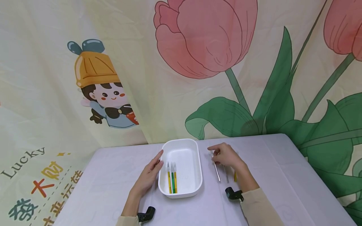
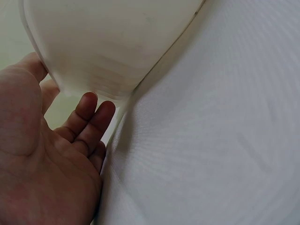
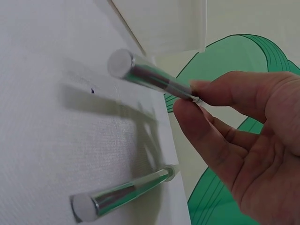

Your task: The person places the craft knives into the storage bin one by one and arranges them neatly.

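A white rectangular tray (image 1: 185,157) stands on the table before me. My left hand (image 1: 147,175) rests against its left side, fingers extended along the rim; the left wrist view shows the fingertips close to the tray's outer wall (image 2: 93,42). To the right of the tray, my right hand (image 1: 229,157) pinches a silver pen-shaped tool (image 3: 150,75) between thumb and fingertips, tilted above the cloth. A second silver tool (image 3: 131,190) lies on the table beside it. Partly behind the right wrist is a yellow tool (image 1: 235,176).
Inside the tray, at its lower left, two yellow sticks and a green stick (image 1: 172,182) with clear tips lie side by side. A white cloth covers the table (image 1: 118,169). A printed curtain (image 1: 169,103) hangs close behind the table's far edge.
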`<action>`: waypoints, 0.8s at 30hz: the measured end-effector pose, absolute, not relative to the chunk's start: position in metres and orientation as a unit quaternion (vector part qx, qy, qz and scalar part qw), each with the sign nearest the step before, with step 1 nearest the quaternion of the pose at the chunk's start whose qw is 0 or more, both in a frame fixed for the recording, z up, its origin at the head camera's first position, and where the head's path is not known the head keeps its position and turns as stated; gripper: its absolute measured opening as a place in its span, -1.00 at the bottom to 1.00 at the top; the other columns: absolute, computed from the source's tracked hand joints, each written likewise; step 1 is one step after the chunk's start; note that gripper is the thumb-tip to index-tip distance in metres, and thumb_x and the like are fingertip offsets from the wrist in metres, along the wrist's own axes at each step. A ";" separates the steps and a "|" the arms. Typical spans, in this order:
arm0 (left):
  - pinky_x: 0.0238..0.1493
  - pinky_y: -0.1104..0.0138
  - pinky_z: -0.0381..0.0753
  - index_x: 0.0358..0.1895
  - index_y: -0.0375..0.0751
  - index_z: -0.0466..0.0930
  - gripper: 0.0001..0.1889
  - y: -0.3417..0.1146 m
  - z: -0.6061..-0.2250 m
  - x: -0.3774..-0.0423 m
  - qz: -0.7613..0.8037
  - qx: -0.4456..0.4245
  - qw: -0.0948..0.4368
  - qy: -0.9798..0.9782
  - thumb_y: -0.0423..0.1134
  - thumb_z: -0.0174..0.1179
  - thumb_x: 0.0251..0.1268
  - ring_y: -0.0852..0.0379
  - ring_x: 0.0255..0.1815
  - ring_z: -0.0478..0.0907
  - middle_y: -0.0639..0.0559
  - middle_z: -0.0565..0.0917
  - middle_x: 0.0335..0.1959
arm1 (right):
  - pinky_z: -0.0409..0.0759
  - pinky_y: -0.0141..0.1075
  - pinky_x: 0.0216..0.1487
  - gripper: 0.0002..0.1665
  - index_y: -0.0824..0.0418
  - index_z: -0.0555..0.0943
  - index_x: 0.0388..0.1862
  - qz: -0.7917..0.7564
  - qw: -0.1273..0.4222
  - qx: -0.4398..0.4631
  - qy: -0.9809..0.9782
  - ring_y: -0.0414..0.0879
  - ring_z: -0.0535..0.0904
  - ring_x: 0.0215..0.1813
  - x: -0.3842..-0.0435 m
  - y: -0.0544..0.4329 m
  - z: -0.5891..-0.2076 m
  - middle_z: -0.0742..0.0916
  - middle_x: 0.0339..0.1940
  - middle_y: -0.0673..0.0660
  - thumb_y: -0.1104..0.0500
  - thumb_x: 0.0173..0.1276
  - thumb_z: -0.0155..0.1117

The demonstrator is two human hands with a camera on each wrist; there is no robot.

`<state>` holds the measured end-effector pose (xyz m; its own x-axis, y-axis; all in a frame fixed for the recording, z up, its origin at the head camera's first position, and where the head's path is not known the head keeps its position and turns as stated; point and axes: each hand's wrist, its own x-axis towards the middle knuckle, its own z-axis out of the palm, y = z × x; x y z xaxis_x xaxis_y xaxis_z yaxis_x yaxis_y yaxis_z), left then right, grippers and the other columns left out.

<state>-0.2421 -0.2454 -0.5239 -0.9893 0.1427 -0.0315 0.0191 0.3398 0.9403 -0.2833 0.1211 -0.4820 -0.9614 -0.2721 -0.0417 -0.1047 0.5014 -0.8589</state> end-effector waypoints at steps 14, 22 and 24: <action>0.71 -0.09 -0.14 0.64 0.35 0.17 -0.42 -0.246 -0.525 -0.243 0.574 0.044 0.056 0.816 0.03 0.02 0.67 0.00 0.76 -0.11 0.27 0.12 0.69 | 0.77 -0.17 -0.29 -0.42 0.24 0.67 0.31 -0.518 0.067 -0.133 0.842 -0.08 0.70 -0.40 -0.283 0.118 -0.475 0.69 -0.32 0.15 0.41 0.28 0.42; 0.71 -0.06 -0.14 0.63 0.40 0.18 -0.43 -0.246 -0.524 -0.242 0.576 0.043 0.055 0.814 0.04 0.02 0.67 0.02 0.76 -0.11 0.32 0.13 0.68 | 0.80 -0.15 -0.25 -0.42 0.25 0.66 0.32 -0.522 0.066 -0.145 0.838 -0.07 0.74 -0.39 -0.281 0.117 -0.470 0.67 -0.28 0.18 0.42 0.29 0.39; 0.71 -0.07 -0.14 0.64 0.36 0.18 -0.43 -0.245 -0.524 -0.242 0.577 0.045 0.055 0.814 0.03 0.02 0.67 0.02 0.76 -0.11 0.31 0.13 0.68 | 0.80 -0.08 -0.22 -0.42 0.24 0.66 0.31 -0.524 0.064 -0.146 0.837 -0.07 0.74 -0.39 -0.280 0.117 -0.468 0.67 -0.27 0.18 0.42 0.28 0.39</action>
<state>-0.2421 -0.2455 -0.5242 -0.9899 0.1372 -0.0368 0.0107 0.3302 0.9438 -0.2798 0.1168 -0.4684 -0.9492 -0.3112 0.0466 -0.1781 0.4090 -0.8950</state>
